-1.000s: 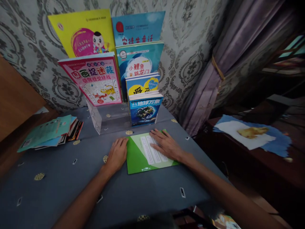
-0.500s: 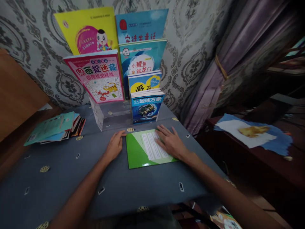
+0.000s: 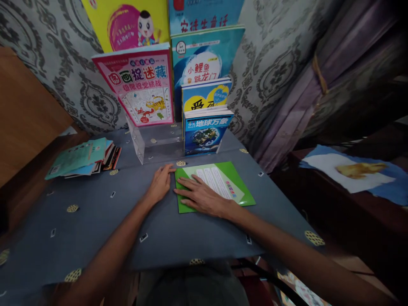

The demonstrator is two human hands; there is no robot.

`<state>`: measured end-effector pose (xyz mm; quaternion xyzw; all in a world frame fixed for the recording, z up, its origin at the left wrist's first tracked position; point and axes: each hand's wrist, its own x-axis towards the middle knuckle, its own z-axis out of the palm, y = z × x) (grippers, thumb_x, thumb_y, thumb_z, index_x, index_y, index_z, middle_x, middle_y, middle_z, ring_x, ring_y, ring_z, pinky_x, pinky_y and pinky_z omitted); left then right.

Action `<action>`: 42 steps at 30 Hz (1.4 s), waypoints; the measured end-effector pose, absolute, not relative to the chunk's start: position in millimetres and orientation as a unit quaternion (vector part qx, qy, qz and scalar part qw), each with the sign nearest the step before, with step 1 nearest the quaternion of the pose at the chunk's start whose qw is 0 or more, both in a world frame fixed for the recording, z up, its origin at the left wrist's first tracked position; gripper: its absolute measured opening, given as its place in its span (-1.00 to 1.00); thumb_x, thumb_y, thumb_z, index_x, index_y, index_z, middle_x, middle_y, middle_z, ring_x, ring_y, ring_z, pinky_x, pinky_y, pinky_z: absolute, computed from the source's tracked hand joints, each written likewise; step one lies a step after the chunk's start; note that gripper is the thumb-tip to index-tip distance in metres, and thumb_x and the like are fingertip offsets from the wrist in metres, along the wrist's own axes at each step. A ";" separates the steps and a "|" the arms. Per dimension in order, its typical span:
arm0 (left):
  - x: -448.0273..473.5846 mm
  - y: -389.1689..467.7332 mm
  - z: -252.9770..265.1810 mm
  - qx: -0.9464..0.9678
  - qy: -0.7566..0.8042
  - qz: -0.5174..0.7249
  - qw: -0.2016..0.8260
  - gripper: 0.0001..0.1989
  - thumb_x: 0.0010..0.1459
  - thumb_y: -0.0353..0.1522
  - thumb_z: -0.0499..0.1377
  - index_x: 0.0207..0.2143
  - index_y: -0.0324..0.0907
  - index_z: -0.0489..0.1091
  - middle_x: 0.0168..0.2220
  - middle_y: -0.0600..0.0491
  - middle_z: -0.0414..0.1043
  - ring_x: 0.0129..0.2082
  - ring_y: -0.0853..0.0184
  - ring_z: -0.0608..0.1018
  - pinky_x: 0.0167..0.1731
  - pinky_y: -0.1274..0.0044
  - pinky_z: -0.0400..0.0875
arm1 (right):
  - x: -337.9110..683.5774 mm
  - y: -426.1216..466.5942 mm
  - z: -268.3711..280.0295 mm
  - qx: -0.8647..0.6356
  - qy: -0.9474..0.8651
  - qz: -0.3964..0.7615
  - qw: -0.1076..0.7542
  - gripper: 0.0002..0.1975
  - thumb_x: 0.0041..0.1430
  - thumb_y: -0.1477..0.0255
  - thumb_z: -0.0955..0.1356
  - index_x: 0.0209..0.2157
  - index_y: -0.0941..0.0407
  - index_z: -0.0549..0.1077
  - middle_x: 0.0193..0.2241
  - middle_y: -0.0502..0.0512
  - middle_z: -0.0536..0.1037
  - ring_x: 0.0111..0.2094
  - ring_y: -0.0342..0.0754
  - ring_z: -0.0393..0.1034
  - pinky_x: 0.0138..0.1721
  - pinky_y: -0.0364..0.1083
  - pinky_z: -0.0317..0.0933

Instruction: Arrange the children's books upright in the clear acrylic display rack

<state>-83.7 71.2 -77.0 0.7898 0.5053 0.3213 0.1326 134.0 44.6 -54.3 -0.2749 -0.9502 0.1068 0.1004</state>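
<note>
A thin green book [image 3: 237,182] lies flat on the patterned grey tablecloth [image 3: 105,221], a pale panel of text on its cover. My right hand [image 3: 202,196] rests palm down across the book's left half, fingers spread and pointing left. At the book's upper left corner is my left hand [image 3: 161,183], its fingertips touching or very near the edge. Its fingers are stretched out and hold nothing. Behind the book stands a clear acrylic rack [image 3: 138,142] with upright books, among them a pink picture book [image 3: 143,95] and a blue earth book [image 3: 206,135].
To the left lies a loose stack of books [image 3: 78,158]. A tied purple curtain [image 3: 296,110] hangs at the right. Beyond the table's right edge, a blue and white cloth [image 3: 331,170] with a yellowish item lies on a dark surface.
My right hand has slid left across the green book, from its right side to its left half. My left hand stays by the upper left corner. The camera view has shifted slightly.
</note>
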 end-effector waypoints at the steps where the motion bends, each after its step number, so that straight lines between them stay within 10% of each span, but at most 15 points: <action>1: -83.8 71.2 -76.2 0.791 0.505 0.318 0.132 -0.54 0.23 -0.57 -0.05 0.16 -0.18 0.25 0.00 -0.04 0.56 0.12 0.19 0.46 0.18 0.19 0.30 | 137.0 38.6 -52.9 -0.272 -0.951 0.108 0.100 -0.58 0.44 0.27 0.20 0.24 0.04 0.37 0.30 0.31 0.29 0.36 0.13 0.09 0.33 0.31 -0.08; 42: -67.2 58.4 -75.0 0.831 0.481 0.273 0.058 -0.71 0.30 -0.42 0.05 0.05 -0.15 0.34 0.00 -0.07 0.53 0.04 0.14 0.46 0.08 0.22 0.35 | 262.5 38.4 -78.0 -0.527 -0.841 0.025 0.121 -0.47 0.44 0.21 0.07 0.32 0.10 0.22 0.35 0.30 0.21 0.39 0.20 0.00 0.31 0.31 -0.03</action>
